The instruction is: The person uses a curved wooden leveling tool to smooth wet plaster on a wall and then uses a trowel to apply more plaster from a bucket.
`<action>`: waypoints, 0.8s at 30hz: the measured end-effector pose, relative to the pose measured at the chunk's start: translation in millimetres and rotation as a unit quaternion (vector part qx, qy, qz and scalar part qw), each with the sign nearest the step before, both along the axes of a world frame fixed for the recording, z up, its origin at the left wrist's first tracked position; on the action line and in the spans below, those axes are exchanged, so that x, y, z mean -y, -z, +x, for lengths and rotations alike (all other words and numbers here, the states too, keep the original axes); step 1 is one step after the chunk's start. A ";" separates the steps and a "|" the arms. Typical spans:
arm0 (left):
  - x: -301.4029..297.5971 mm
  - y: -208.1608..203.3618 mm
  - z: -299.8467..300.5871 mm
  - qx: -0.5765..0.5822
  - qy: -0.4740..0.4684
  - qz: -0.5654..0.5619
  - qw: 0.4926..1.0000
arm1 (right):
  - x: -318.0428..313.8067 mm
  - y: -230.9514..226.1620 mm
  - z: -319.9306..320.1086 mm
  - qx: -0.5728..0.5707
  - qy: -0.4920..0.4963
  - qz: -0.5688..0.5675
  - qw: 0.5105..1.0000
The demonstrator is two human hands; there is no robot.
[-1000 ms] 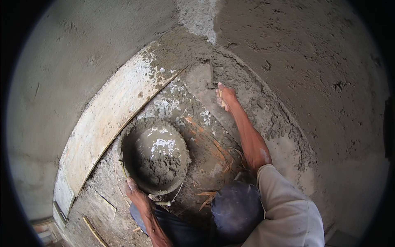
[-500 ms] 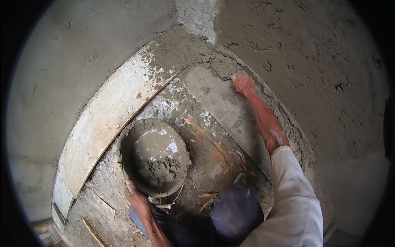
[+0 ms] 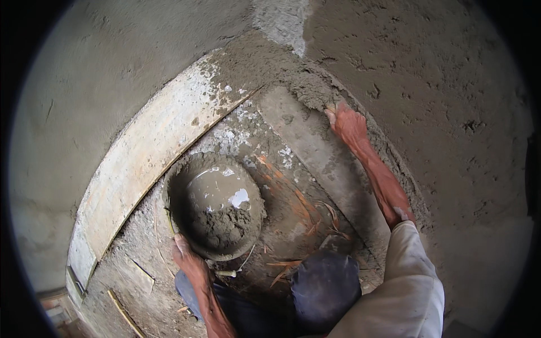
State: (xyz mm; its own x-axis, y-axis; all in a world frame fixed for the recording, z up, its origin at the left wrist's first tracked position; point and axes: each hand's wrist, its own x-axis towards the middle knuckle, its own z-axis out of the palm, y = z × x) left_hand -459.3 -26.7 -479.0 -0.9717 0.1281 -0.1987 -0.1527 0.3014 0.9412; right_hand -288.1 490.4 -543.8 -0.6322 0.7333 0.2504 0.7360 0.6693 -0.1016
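A round tub (image 3: 256, 239) crusted with grey cement stands on the ground before me, holding wet mortar (image 3: 225, 228) with a pool of grey water at its far side. My left hand (image 3: 189, 258) is closed on the tub's near left rim, beside its thin yellowish handle (image 3: 169, 221). Farther off to the right, my right hand (image 3: 348, 125) is closed in a fist at the end of a mortar strip (image 3: 307, 84) along the foot of the right wall. What its fingers hold is hidden. Under that arm lies a flat grey board (image 3: 315, 143).
A long pale board (image 3: 146, 143) lies along the left wall, mortar smeared over its far end. Rough wet plaster covers the right wall (image 3: 417, 73). Orange splinters (image 3: 290, 191) and thin sticks (image 3: 125, 312) litter the ground. My knee (image 3: 326, 290) is close to the tub.
My right hand has moved slightly nearer to me and rightward along the mortar strip. The left hand stays at the tub's rim. The whole view has shifted a little.
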 end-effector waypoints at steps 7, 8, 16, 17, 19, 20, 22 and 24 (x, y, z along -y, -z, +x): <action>-6.5 8.1 0.9 -0.005 -0.005 0.011 1.000 | 155.0 -23.4 -6.7 -0.106 -0.334 0.022 0.936; -10.7 6.3 2.5 0.002 0.006 0.020 1.000 | 152.8 0.5 -13.1 -0.107 -0.328 0.023 0.938; 3.4 15.4 2.2 0.005 -0.019 0.065 0.998 | 64.5 61.7 8.2 -0.402 0.182 -0.711 0.547; 6.3 15.8 0.6 0.007 -0.017 0.065 0.998 | 57.4 63.9 23.3 -0.424 0.199 -0.689 0.554; 4.2 14.0 0.8 -0.028 0.008 -0.028 0.999 | 44.5 65.9 50.0 -0.464 0.231 -0.637 0.570; -2.0 12.7 4.2 -0.025 0.011 -0.025 0.999 | 48.5 69.7 62.7 -0.465 0.233 -0.633 0.573; -19.7 1.3 14.3 -0.041 -0.020 0.010 0.999 | 71.8 76.5 85.7 -0.132 0.034 -0.243 0.960; -4.1 2.7 9.8 -0.036 -0.004 -0.021 0.999 | 76.0 58.5 95.6 -0.027 0.009 -0.241 0.970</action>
